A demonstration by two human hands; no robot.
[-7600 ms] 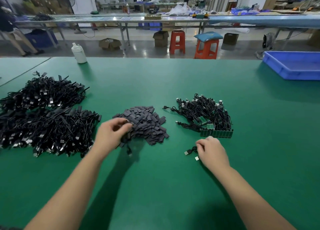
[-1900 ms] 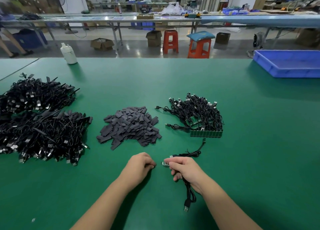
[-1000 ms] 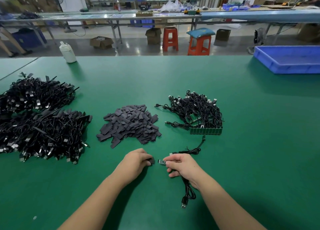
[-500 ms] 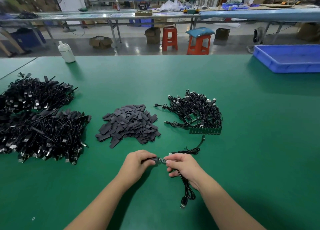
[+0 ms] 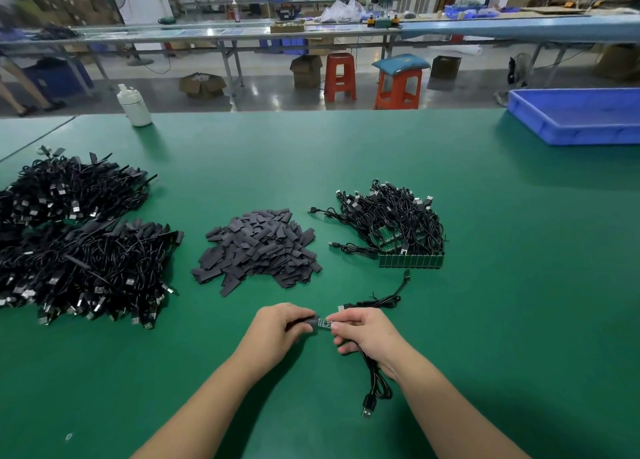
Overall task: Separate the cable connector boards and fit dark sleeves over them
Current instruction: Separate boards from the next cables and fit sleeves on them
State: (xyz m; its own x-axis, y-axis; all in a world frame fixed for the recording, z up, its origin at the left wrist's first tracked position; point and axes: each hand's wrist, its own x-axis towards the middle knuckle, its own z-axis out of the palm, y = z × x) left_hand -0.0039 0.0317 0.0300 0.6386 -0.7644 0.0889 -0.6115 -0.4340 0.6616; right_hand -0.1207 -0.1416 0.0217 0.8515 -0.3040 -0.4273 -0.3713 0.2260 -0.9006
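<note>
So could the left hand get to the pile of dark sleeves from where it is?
Probably yes. The sleeve pile lies just beyond the left hand over bare green table, but that hand already holds a sleeve.

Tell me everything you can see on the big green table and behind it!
Green table: one, fills the foreground.
Black cable heaps: two, table's left.
Dark flat sleeves pile: one, grey-black, table's middle.
Black cable bundle on a joined green board strip: one, right of the sleeves.
Small green connector board: one, between the hands.
Dark sleeve: one, at the board's left end.
Loose black cable: one, trailing under the right hand.
White plastic bottle: one, far left edge.
Blue plastic tray: one, far right.
Orange plastic stools: two, on the floor behind.
Left hand: fingers pinch the sleeve.
Right hand: fingers pinch the board.
</note>
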